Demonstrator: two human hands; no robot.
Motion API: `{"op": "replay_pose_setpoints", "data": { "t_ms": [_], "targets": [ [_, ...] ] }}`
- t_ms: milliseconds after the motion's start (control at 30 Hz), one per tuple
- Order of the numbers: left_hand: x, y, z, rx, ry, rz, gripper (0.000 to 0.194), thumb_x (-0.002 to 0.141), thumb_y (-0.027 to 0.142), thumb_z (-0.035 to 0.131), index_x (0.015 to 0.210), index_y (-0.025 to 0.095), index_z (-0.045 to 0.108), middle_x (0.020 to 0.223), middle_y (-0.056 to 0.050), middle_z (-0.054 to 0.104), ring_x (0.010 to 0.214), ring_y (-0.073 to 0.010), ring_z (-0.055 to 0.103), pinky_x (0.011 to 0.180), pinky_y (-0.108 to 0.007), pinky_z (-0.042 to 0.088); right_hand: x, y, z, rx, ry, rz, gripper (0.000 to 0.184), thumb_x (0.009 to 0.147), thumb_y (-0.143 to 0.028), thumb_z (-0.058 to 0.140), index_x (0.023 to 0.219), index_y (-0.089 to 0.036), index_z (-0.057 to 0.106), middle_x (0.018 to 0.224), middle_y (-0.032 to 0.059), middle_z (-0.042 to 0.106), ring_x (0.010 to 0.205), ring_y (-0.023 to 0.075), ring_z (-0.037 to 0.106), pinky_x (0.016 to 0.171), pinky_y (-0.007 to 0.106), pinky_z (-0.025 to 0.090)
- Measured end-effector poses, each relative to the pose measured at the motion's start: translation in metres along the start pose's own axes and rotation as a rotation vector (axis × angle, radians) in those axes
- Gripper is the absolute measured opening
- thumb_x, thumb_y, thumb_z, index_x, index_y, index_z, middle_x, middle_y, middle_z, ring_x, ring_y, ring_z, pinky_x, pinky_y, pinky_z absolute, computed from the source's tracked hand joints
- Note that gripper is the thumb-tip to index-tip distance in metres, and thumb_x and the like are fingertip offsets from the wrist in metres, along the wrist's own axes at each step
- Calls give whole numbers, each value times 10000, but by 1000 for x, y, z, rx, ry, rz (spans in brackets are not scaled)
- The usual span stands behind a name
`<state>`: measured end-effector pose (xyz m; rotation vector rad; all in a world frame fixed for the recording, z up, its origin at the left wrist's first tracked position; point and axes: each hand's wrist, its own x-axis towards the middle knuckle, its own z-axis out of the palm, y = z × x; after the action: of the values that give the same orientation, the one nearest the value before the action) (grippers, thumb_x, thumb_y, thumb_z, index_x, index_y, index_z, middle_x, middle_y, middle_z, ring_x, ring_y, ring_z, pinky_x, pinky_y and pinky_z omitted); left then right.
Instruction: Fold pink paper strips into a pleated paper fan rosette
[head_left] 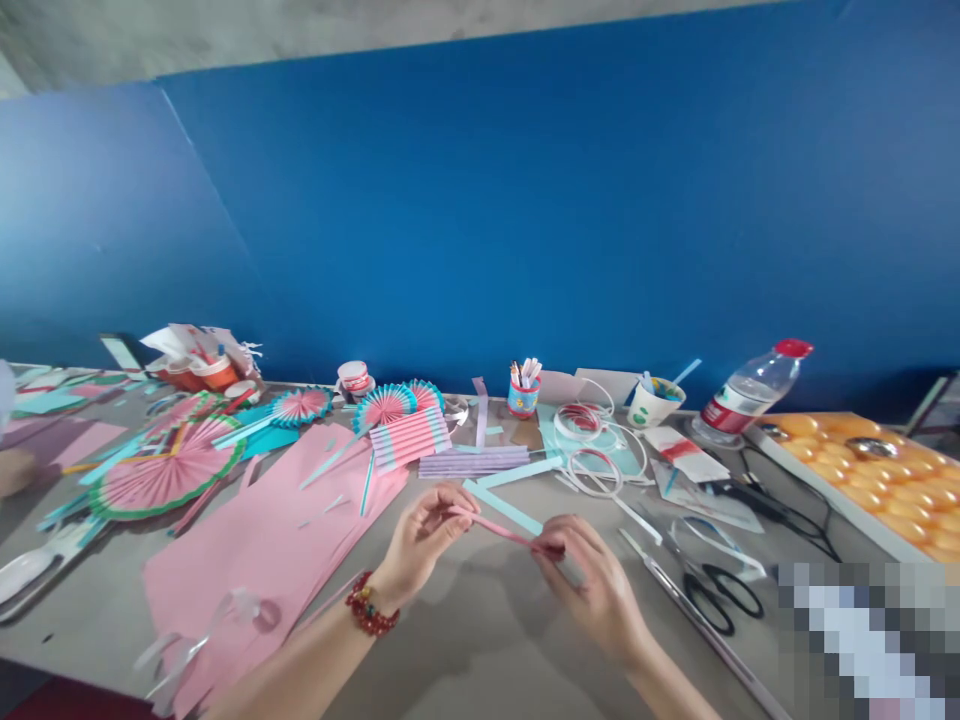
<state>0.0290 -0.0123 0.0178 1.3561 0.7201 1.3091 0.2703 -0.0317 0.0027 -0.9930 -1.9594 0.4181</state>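
Between my two hands a narrow pink paper strip is stretched over the grey table. My left hand, with a red bead bracelet at the wrist, pinches its left end. The strip's other end sits in the closed fingers of my right hand. Just behind it lie light-blue paper strips forming an angle. A pleated lilac paper and a pleated pink and blue paper rest farther back. Large pink sheets are stacked to the left of my left hand.
Black-handled scissors and a long utility knife lie at the right. Behind them stand a plastic bottle, a paper cup and a pen holder. Paper fans spread at left. A blue wall bounds the table.
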Motion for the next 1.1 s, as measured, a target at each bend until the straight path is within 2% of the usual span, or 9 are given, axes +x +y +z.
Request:
{"op": "replay_pose_setpoints", "data": {
  "t_ms": [167,300,433,500,600,733,833,1000,1100],
  "targets": [
    [1,-6,-4,-249,-4,-158,49,856,198,676,904,187,669,1111,-50,616,809,-118,611,782,-273,499,-1,-1,-6,-16,140,-38,145,867,-86,556,912,-220,586,870,46,597,792,181,585,707,304,478],
    [-5,-16,5,-529,11,-344,324,852,216,691,1167,265,630,1100,-37,653,838,-121,624,812,-281,508,-2,-3,-2,-7,178,-69,184,841,-56,563,904,-226,596,875,41,602,790,170,593,700,296,484],
    [-12,-21,16,-576,-82,-474,449,829,228,719,1262,229,600,1302,-108,595,1047,-203,616,908,-342,495,-5,-2,4,-7,121,-106,240,836,-32,554,942,-239,615,909,46,608,807,163,601,704,291,496],
    [-13,-21,18,-551,-107,-472,394,826,213,720,1211,203,634,1324,-117,581,1050,-203,614,919,-339,486,-6,-2,6,-11,87,-119,250,839,-35,548,957,-244,616,914,47,611,818,166,606,711,294,501],
    [-14,-21,18,-530,-115,-451,264,806,221,740,1061,192,678,1191,-89,645,1020,-191,621,904,-323,483,-8,-2,7,6,33,-87,223,853,-66,539,964,-248,605,928,57,621,849,179,616,739,313,511],
    [-14,-21,15,-407,-79,-445,311,771,263,772,1047,175,657,992,-66,677,890,-181,645,853,-325,494,-10,-2,10,87,-27,43,125,885,-147,519,946,-233,586,846,56,630,804,184,616,704,302,509],
    [-14,-24,13,-292,-21,-374,188,800,293,739,896,145,673,850,-44,653,756,-162,639,762,-308,503,-11,-4,12,143,-69,168,71,892,-209,520,920,-223,584,767,28,626,690,162,593,659,273,492],
    [-12,-25,15,-244,90,-328,188,825,323,709,765,150,666,813,-22,624,673,-136,626,673,-280,507,-9,-12,14,292,-178,342,107,912,-273,517,943,-206,594,797,19,656,682,144,602,645,237,486],
    [-12,-24,17,-171,74,-309,196,830,325,703,746,150,683,798,-31,632,683,-145,628,699,-293,513,-8,-11,17,308,-230,409,141,904,-307,536,960,-197,605,848,32,670,718,156,613,656,246,500]
  ]
}}
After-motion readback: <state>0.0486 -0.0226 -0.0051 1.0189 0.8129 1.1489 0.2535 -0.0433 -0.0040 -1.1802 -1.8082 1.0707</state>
